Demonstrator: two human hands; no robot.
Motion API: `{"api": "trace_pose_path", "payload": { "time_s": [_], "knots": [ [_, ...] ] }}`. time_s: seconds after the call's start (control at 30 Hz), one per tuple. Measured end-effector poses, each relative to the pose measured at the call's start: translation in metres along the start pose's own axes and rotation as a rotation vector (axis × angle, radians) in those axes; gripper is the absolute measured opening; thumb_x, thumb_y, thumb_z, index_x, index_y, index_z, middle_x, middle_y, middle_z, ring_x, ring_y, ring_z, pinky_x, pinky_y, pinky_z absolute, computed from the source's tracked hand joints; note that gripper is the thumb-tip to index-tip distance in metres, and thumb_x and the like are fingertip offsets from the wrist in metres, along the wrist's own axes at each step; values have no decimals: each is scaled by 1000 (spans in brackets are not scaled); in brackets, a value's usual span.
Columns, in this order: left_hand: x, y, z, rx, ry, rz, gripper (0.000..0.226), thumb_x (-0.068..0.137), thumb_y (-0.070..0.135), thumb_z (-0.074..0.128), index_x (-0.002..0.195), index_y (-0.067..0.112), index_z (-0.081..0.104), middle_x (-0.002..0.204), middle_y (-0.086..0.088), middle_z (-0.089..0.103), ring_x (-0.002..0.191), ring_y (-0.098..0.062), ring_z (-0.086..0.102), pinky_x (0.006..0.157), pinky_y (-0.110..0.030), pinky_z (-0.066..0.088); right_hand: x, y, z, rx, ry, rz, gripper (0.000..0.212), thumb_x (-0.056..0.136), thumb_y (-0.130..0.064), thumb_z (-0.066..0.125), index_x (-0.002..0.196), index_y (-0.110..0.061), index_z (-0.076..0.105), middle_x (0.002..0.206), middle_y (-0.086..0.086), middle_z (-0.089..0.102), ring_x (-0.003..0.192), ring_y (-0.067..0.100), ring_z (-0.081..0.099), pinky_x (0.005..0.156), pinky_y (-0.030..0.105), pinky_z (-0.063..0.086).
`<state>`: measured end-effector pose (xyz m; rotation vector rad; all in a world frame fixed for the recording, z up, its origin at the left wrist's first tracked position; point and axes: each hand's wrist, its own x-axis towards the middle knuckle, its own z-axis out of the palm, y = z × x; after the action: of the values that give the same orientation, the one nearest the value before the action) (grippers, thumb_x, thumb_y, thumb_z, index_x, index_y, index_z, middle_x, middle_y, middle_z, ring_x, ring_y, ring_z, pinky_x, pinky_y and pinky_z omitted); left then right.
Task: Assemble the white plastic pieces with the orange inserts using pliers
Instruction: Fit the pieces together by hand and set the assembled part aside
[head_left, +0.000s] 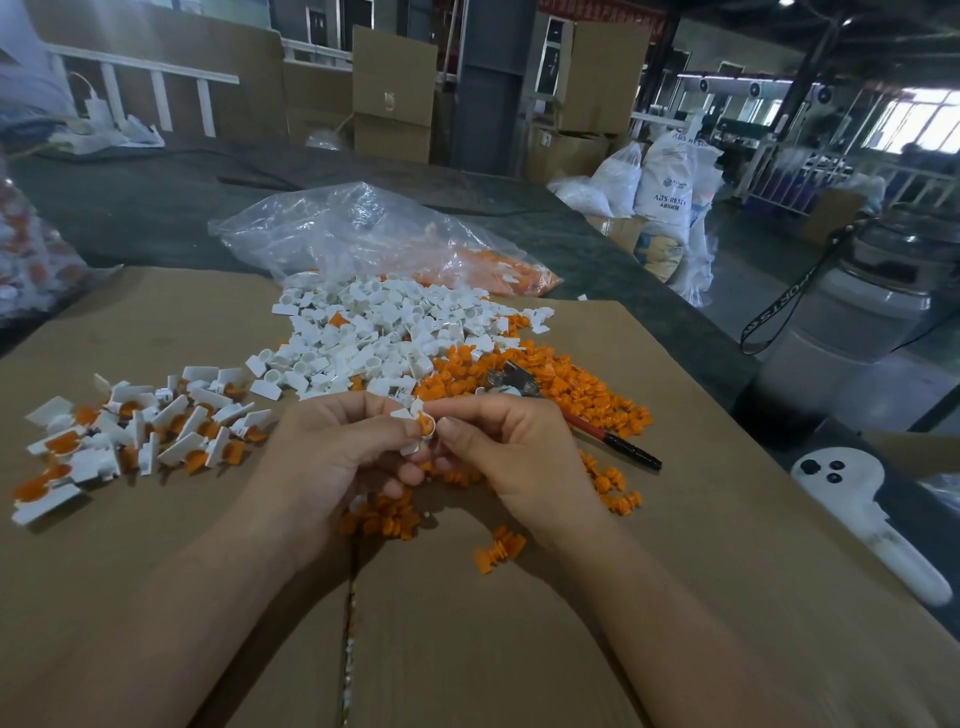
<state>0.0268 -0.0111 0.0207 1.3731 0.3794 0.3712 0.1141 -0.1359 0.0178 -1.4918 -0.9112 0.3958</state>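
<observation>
Cardboard is covering the bench (156, 322) in a warehouse crowded with boxes and sacks. Both hands are working just above its middle. The left hand (332, 447) is pinching a white piece (410, 415) between thumb and curled fingers, and the right hand (514, 452) is pinching the orange insert (427, 427) at that piece's socket, with the wrists angling inward. The insert seems to be going in by hand and is probably not yet seated. The pliers (511, 384) are lying untouched on the loose orange inserts (571, 395), just beyond the right hand. The next move is likely calling for that hand to let go, take them and squeeze the joint squarely. Finished pieces (130, 431) are lying to the left.
</observation>
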Motion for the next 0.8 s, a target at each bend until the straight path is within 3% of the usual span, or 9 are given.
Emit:
{"api": "trace_pose_path", "payload": {
  "time_s": [0.17,0.3,0.8],
  "knots": [
    [-2,-1,2,7,0,18,30,76,-4,63,52,14,66,54,-11,62,42,-14,56,36,-17,40,0,-1,-2,70,8,22,17,83,0,61,87,-15,69,66,-3,69,63,8,64,61,17,52],
    [-3,-3,5,9,21,62,14,76,-8,62,68,3,60,54,-14,62,41,-16,56,36,-18,41,0,-1,-4,116,23,49,12,82,1,63,87,-8,69,67,2,68,61,9,63,59,17,52],
    [-5,-2,6,132,13,160,9,77,-7,63,71,-1,60,54,-9,65,43,-14,59,40,-19,46,-1,-6,-4,136,35,49,22,79,7,65,82,-15,66,63,-5,67,60,8,64,57,18,52]
  ]
}}
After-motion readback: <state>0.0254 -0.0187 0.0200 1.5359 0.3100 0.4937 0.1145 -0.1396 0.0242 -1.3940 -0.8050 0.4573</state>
